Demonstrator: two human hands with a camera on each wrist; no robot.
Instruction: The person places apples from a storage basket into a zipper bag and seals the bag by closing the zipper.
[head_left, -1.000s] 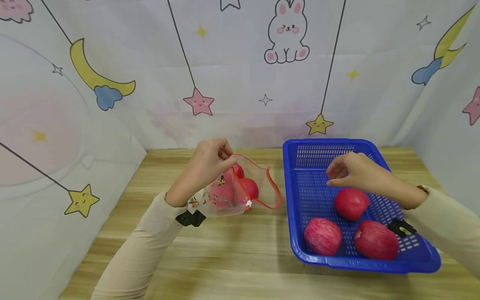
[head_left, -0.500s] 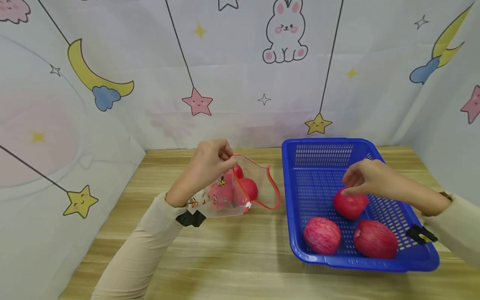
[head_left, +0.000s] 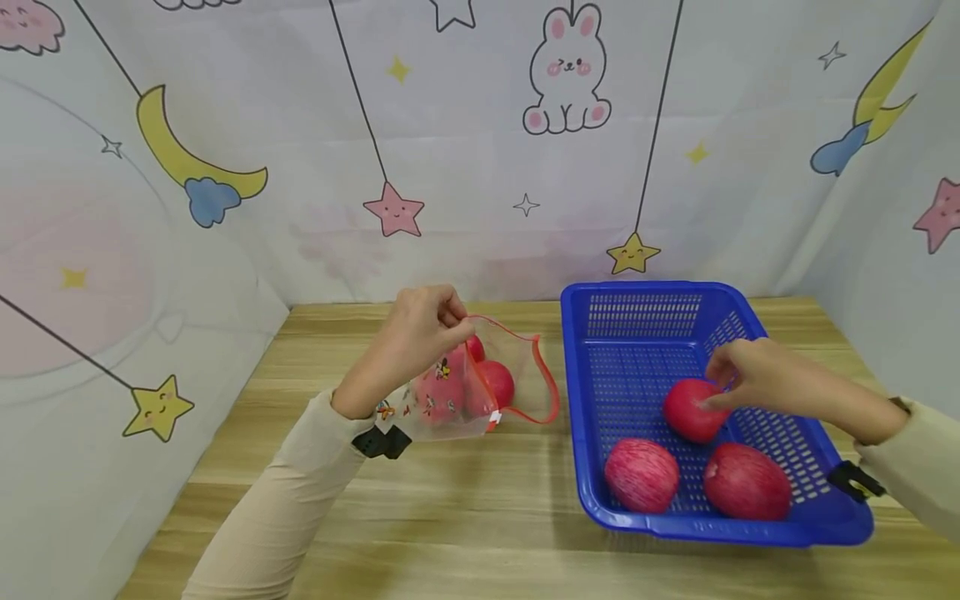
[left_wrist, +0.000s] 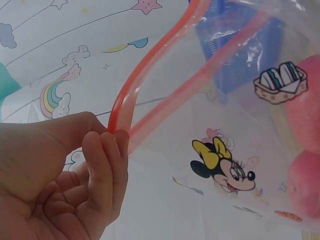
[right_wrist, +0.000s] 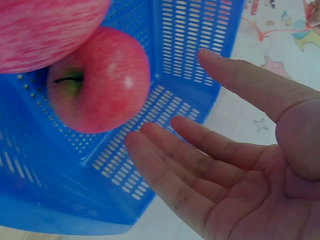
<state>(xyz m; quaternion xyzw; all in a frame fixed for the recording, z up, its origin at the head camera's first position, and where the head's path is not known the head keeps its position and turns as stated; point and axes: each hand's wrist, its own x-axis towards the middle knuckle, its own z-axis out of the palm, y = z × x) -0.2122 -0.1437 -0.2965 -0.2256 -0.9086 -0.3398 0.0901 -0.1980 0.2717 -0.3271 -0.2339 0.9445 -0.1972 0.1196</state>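
My left hand (head_left: 420,337) pinches the red-edged rim of a clear zip bag (head_left: 457,425), printed with cartoon figures; the left wrist view shows thumb and fingers on the zip edge (left_wrist: 125,107). Several red apples (head_left: 495,383) lie inside the bag, whose mouth gapes to the right. Over the blue basket (head_left: 697,527), my right hand (head_left: 772,379) is at the right side of an apple (head_left: 686,412). Its fingers are spread and apart from an apple (right_wrist: 110,80) in the right wrist view. Two more apples, one striped (head_left: 641,475) and one darker (head_left: 747,482), lie at the basket's near side.
The wood-grain table (head_left: 450,517) carries both bag and basket. A white cloth backdrop (head_left: 465,150) with printed stars, moons and a rabbit stands behind and at both sides. The basket's left wall is close to the bag's mouth.
My right hand has moved right and nearer to me, down to the right side of the apple. The left hand and the bag stay in place. The head view has shifted slightly.
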